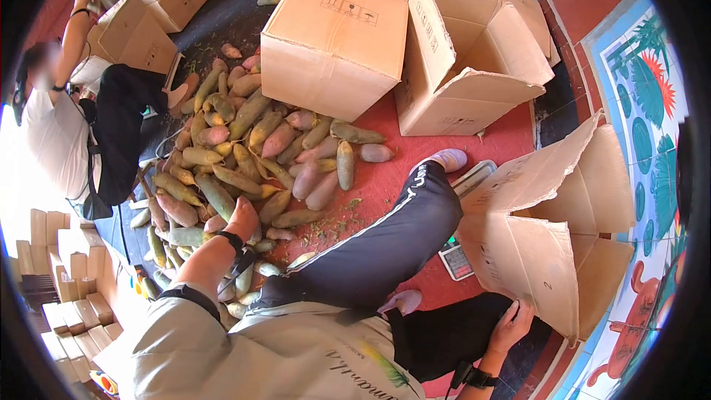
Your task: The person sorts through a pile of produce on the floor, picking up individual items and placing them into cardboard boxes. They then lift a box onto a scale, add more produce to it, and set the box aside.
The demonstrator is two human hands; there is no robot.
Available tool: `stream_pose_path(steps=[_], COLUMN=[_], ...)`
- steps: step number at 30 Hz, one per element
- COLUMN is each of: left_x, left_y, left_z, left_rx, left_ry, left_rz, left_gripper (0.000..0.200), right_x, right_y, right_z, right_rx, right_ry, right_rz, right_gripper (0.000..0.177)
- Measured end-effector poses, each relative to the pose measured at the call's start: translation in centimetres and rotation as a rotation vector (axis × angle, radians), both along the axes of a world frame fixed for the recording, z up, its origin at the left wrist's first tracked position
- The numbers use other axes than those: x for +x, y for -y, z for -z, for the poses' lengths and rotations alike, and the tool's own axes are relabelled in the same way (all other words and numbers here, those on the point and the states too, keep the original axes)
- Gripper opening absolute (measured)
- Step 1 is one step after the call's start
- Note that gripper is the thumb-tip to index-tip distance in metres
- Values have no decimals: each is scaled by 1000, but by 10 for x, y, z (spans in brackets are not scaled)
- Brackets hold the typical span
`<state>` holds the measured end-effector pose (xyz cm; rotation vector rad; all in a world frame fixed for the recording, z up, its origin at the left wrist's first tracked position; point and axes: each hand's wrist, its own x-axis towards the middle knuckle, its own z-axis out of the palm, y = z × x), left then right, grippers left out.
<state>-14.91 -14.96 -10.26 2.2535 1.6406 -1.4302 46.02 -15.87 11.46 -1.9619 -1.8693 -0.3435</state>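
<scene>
Head view: I see a red-painted floor (511, 141) carrying everything, and I take the big heap of long green, yellow and pink root vegetables (252, 148) as my landmark. Beyond the heap stands a closed brown cardboard carton (337, 30). To the right of that one, a second carton (474, 67) lies tipped with its flaps open. Well to the right of the heap, past my dark-trousered leg (385, 244), is a third open cardboard box (548, 252), matt and creased, its flaps splayed. On the far left of the heap a co-worker in a white top (52, 133) sits. A grey weighing scale (458, 259) lies between the heap and the third box, partly under my leg.

My left hand (243, 216) is the nearer one. It sits on the heap's near edge with its back to the camera. Its fingers are buried among the roots, so I cannot tell whether the grip is spread or closed. A smooth, tapered green root (215, 194) lies just left of it, its long axis slanting toward the knuckles. My right hand (511, 326) is well apart from the heap and touches the third box's lower flap edge. I cannot tell whether it is pinching the flap.
</scene>
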Motion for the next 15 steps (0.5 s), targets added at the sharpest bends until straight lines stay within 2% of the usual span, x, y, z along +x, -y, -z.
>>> stream_pose_path(steps=[2,3,5,6,8,9,11,12,14,15], left_x=[-8,-6,2,-2,-11,-13,-16,-24,-45,-48], left_y=[10,5,-15,-18,-23,-30,-52,-56,-62,-69], left_z=[5,-4,-29,-25,-12,-26,-68,-68,-67,-74], left_rx=[167,169,-363,-360,-4,-4,168,169,444,428], left_ry=[45,42,83,84,235,234,276,276,343,315], left_rz=[69,66,-220,-222,-562,-564,-624,-624,-675,-737], left_gripper=[42,42,47,47,48,48,46,46,51,55], right_x=[-2,-2,2,3,3,3,2,1,0,-1], right_y=[-1,-1,-1,-1,-1,-1,0,0,0,0], right_z=[-1,-1,3,4,4,4,3,2,-1,-1], right_rx=[-17,-37,-46,-55,-47,-41,-46,-51,-57,-63], right_ry=[-37,-70,-65,-59,-39,-19,-27,-35,-40,-47], right_rz=[9,20,17,18,16,14,17,23,28,32], right_gripper=[12,13,13,13,12,10,11,11,11,11])
